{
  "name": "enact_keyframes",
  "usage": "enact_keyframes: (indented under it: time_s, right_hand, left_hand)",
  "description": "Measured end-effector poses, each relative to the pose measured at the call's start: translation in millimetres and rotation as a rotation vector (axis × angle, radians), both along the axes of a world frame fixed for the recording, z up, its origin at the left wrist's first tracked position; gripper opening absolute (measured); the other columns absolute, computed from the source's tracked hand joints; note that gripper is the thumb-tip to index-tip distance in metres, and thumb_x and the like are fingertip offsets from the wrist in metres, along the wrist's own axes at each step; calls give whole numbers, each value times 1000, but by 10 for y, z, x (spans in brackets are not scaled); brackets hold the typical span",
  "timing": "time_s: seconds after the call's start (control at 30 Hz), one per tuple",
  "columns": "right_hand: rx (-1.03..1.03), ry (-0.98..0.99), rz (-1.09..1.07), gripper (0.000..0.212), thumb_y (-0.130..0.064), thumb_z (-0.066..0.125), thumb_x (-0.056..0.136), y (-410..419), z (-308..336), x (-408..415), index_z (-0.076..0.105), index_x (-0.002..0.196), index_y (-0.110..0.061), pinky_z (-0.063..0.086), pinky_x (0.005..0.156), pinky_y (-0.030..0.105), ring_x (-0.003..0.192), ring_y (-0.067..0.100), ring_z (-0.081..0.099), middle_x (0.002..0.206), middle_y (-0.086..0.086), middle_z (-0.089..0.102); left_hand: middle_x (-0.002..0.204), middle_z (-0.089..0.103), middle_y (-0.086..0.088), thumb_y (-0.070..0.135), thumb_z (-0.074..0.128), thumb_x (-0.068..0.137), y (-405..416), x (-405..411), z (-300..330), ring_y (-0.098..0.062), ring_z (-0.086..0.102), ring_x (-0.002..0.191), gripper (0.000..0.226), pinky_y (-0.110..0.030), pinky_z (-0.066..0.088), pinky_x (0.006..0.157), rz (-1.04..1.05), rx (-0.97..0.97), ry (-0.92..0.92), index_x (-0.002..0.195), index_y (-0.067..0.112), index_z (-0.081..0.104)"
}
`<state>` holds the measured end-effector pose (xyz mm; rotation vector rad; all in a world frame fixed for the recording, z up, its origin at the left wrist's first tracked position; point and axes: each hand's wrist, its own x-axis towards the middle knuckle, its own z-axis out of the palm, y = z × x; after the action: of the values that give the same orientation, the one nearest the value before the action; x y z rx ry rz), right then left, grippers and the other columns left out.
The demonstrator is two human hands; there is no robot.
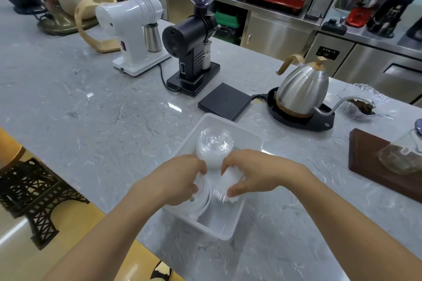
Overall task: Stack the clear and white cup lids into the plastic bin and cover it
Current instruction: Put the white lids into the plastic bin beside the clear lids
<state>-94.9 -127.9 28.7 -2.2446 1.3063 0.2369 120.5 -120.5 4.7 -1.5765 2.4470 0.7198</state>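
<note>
Head view, looking down at my two bare hands, both lowered into a translucent plastic bin [249, 137] on a grey marble counter [91, 109].

My right hand [253, 172] is curled over a stack of white lids [225, 186] lying on its side, thumb at the near end, fingers wrapped across the top; the hand hides most of that stack, so I cannot tell how long it is. My left hand [177, 181], just beside the right, pinches another white stack [202, 198], its fingertips buried behind the plastic, and I cannot make out where that stack ends against the bin wall.

Directly beyond both grips, touching the fingertips or nearly so, stands a stack of clear lids [214, 147], its lower part milky and blurred through the bin.

Past the bin from my hands lie a black scale [225, 100] and a steel kettle [302, 91] on its base. Farther off stand a black grinder [191, 52] and a white grinder [134, 29], both hoppers cut off by the top edge. Right of my right hand, a wooden board [365, 157] runs out of the frame.
</note>
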Motion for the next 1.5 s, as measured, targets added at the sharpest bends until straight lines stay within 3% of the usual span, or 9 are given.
enact_keyframes:
  time_s: [0.2,0.37,0.5,0.63,0.77,1.0,1.17,1.4,1.5]
  right_hand:
    - [26,71,-3,48,-52,71,81,-77,17,33,59,120,-26,42,73,27,96,13,50,104,-10,52]
    - [43,51,-34,56,-51,69,84,-102,-5,18,54,132,-25,43,84,29,111,17,53,122,-6,56]
    - [66,10,-29,52,-51,66,88,-131,-14,21,54,131,-26,37,78,25,99,13,49,108,-12,52]
    - [87,-2,-27,45,-53,60,91,-165,-17,9,55,128,-26,39,80,28,100,14,51,114,-7,58]
    - [121,-30,-46,40,-52,55,95,-192,5,20,55,124,-25,39,77,28,97,14,52,106,-11,55]
    - [149,-1,-72,39,-56,47,97,-226,23,58,54,112,-21,47,88,38,101,21,57,110,-2,61]
    - [131,18,-99,37,-57,42,98,-238,-19,59,48,95,-20,39,69,32,86,20,53,89,-5,54]
    - [143,-32,-92,37,-53,46,99,-234,-15,34,53,107,-19,46,87,37,97,20,56,105,-3,59]
    - [171,-55,-54,30,-48,52,98,-246,34,3,55,115,-23,42,78,29,97,16,54,105,-9,57]
  left_hand:
    - [137,56,1,19,69,94,1,25,9,-21,55,125,48,-37,47,103,4,9,-19,139,29,53]
    - [140,55,1,19,68,94,9,51,14,-20,53,127,48,-35,45,105,-2,17,14,139,28,53]
    - [139,56,0,24,63,98,2,52,33,-21,54,126,41,-37,45,105,5,27,23,137,28,55]
    - [121,67,0,41,52,101,11,-2,37,-19,60,109,29,-35,49,94,26,-43,49,121,23,64]
    - [103,70,2,50,57,95,42,-25,-1,-16,59,94,32,-34,49,83,56,-110,63,109,22,64]
    - [108,68,3,45,68,85,53,-24,-58,-18,62,98,32,-32,51,83,56,-62,119,108,23,63]
    - [106,69,1,38,63,86,72,-46,-63,-19,63,97,30,-38,53,86,44,-35,141,111,21,64]
    - [110,68,3,47,62,87,71,-30,-56,-18,62,101,37,-39,52,90,19,-12,137,116,23,64]
    - [110,63,4,53,67,81,73,16,-55,-16,60,103,46,-37,51,91,21,-12,144,117,25,62]
